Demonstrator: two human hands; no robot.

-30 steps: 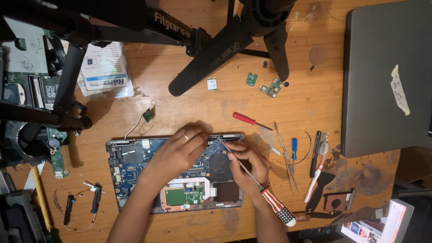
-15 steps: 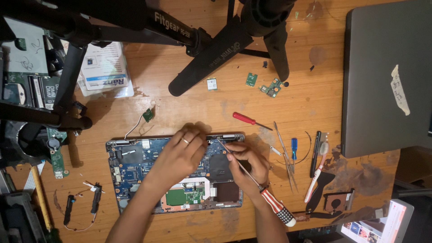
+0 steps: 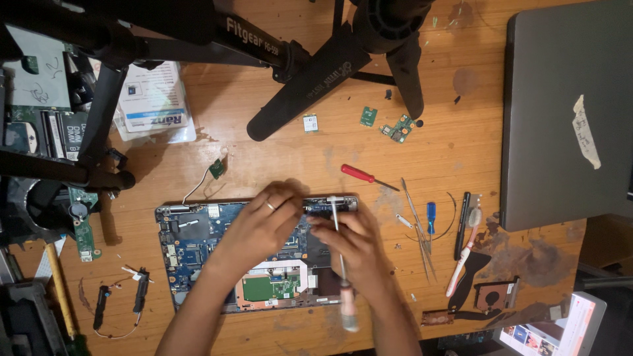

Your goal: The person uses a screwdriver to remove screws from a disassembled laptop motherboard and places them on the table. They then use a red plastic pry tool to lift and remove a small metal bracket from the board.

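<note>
I see the opened laptop base (image 3: 198, 247) lying flat on the wooden surface (image 3: 277, 155), cover already off and small boards removed beside it. My right hand (image 3: 359, 247) has its grip closed around a screwdriver (image 3: 341, 264), tip at the top edge; my left hand (image 3: 264, 227) presses on the board, holding nothing that I can see. The main board is still seated, so I judge disassembly about midway.

Two bare forearms, no sleeves; left hand (image 3: 264, 224) wears plain ring; right hand (image 3: 353, 247) bare
</note>
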